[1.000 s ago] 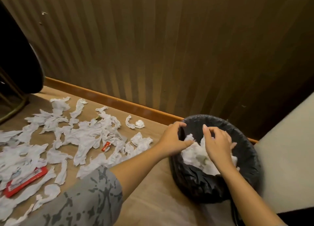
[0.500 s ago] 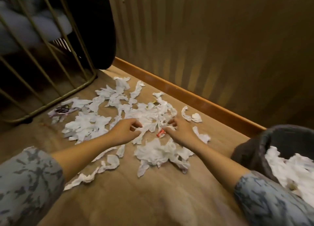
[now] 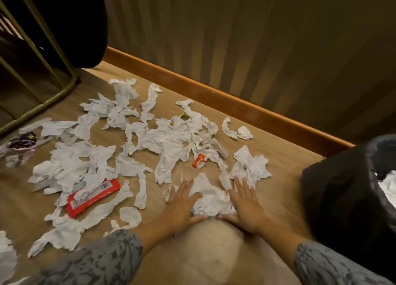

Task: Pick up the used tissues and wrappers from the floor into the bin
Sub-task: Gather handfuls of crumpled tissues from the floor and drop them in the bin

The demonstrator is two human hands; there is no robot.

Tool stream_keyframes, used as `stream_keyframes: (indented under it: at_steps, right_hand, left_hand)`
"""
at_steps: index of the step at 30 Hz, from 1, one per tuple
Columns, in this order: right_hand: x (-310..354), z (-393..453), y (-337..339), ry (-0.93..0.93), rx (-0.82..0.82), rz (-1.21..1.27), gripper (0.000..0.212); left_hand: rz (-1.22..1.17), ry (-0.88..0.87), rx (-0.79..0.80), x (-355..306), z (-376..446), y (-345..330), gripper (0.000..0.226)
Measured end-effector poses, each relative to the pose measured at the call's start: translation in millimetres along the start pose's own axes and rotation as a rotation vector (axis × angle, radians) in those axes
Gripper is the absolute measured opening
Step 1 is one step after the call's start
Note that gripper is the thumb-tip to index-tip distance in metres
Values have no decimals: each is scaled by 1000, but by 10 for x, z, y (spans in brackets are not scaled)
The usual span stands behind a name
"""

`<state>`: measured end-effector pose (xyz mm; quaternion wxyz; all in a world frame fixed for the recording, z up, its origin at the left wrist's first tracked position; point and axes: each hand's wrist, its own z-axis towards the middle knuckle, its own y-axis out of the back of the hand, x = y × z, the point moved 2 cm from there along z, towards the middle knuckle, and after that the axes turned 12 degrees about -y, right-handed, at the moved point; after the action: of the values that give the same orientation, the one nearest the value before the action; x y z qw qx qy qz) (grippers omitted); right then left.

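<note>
From the head camera, the left hand point(image 3: 182, 205) and the right hand point(image 3: 244, 203) lie flat on the floor point(image 3: 278, 177) with fingers straight and spread. They press in on either side of a small heap of tissue point(image 3: 209, 197), which touches both palms. Neither hand has closed on anything yet.

The bin point(image 3: 342, 199), lined with a black bag, stands at 3 o'clock from the hands, near but apart, with white tissue already showing inside at its far right edge.

Risks, as I judge them: the heap is loose, thin paper, so if the hands squeeze and lift without scooping under it, shreds could slip out between the palms and fall back. The bag's rim looks slack on the near side, so pieces dropped short might slide down outside it. The long strips at 9 o'clock tear easily and may come up in parts.

Counts: two hands, one bin. There is one large red wrapper point(image 3: 92, 197) at 9 o'clock, partly under tissue, and one small orange wrapper point(image 3: 198, 161) at 12 o'clock from the heap. One dark shiny wrapper point(image 3: 19, 141) lies far out at 10 o'clock, blurred. A small yellow scrap point(image 3: 181, 114) sits among the far tissues. The tissue pieces overlap too much for an exact count; there are well over a dozen.
</note>
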<state>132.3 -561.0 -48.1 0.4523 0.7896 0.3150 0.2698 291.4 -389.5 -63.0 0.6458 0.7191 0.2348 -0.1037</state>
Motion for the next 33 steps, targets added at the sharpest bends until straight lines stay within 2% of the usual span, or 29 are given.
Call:
stream_keyframes:
  at_steps: [4, 6, 7, 11, 15, 17, 19, 22, 25, 26, 27, 29, 30, 33]
  right_hand:
    - [-145, -384, -234, 61, -57, 92, 62]
    - [-110, -485, -254, 77, -87, 204, 32]
    - [-63, -526, -217, 63, -90, 273, 24]
    - [166, -589, 15, 19, -129, 460, 24]
    - [297, -514, 360, 17, -193, 517, 46]
    - [365, -454, 603, 9, -225, 610, 28]
    - [430, -437, 811, -107, -132, 912, 16]
    - [366, -369, 878, -320, 55, 1292, 21]
    - [152, -368, 764, -369, 216, 1289, 13]
    - [62, -362, 704, -384, 218, 1253, 19]
    - [-35, -343, 647, -400, 163, 1202, 30]
    - [-238, -316, 561, -500, -60, 1067, 46]
    - [-346, -293, 525, -562, -172, 1006, 48]
    - [-581, -272, 545, -688, -435, 1021, 29]
  left_hand:
    - [-32, -179, -180, 141, -114, -110, 26]
    - [-120, -224, -203, 189, -175, -55, 26]
    - [-171, -219, -211, 197, -206, -22, 25]
    - [-348, -16, -365, 161, -311, 183, 18]
    - [-573, 185, -524, 118, -349, 506, 40]
    - [-714, 279, -611, 67, -287, 687, 34]
    - [-816, 375, -705, 1, -225, 825, 35]
    - [-859, 448, -767, -120, -148, 935, 51]
    - [-794, 507, -756, -173, -4, 884, 59]
    - [-808, 517, -752, -163, 66, 832, 57]
    - [-856, 521, -756, -168, 133, 789, 53]
    - [-869, 521, -725, -171, 277, 696, 41]
    - [-837, 513, -692, -200, 349, 663, 31]
    - [-819, 416, -640, -407, 562, 597, 11]
